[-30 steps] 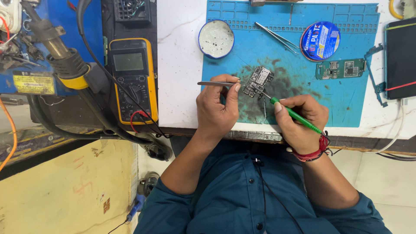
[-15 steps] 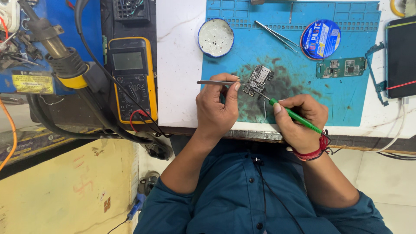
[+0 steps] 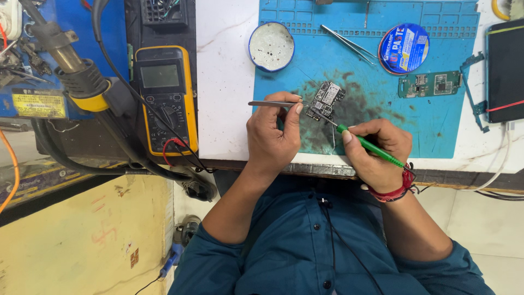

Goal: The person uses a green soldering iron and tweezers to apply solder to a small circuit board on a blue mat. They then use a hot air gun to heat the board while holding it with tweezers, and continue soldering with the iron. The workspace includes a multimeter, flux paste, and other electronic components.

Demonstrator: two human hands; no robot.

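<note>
While hands (image 3: pixel 327 136) crowd board (image 3: pixel 326 100), mat (image 3: pixel 436 131) rightward open.

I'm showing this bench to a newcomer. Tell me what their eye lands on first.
The two hands at the middle of the blue work mat: the left hand holds slim metal tweezers, and the right hand points a green-handled pick at a small dark circuit board. Next comes the yellow-edged black multimeter, left of the mat.

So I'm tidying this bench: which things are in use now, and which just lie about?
In use: left hand holding metal tweezers; right hand holding green-handled tool; small dark circuit board.

Lying about: round white dish, spare tweezers, round blue tin, green circuit board, yellow multimeter.
</note>
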